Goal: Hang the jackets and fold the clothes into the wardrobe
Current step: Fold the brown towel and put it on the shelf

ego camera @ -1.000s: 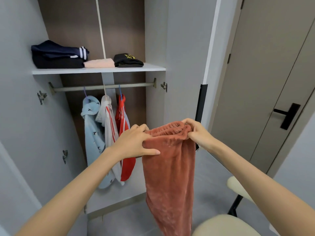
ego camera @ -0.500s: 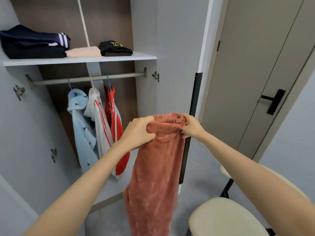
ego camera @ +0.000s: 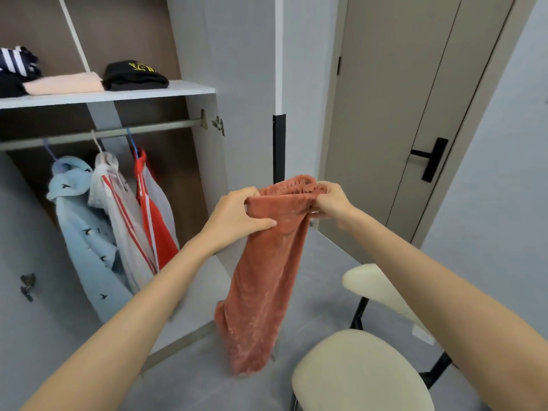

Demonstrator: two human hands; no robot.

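Before the wardrobe point(ego camera: 246, 84), both hands pinch the trousers point(ego camera: 264, 277) at the waistband: left hand point(ego camera: 234, 218), right hand point(ego camera: 332, 201). Slack fleece may slip, or drag on the chair point(ego camera: 361, 372), spoiling the fold.

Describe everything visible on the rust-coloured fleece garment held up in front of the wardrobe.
The rust-coloured fleece garment looks plush and soft, with a slight sheen. Its top is a gathered, elastic-looking waistband, so it is probably trousers. The left hand and right hand each grip one end of the waistband, bunching it. The rest hangs down limp and unfolded, with lengthwise creases. It hangs in the air before the open wardrobe, left of the cream chair seat. Nothing else visibly touches it.
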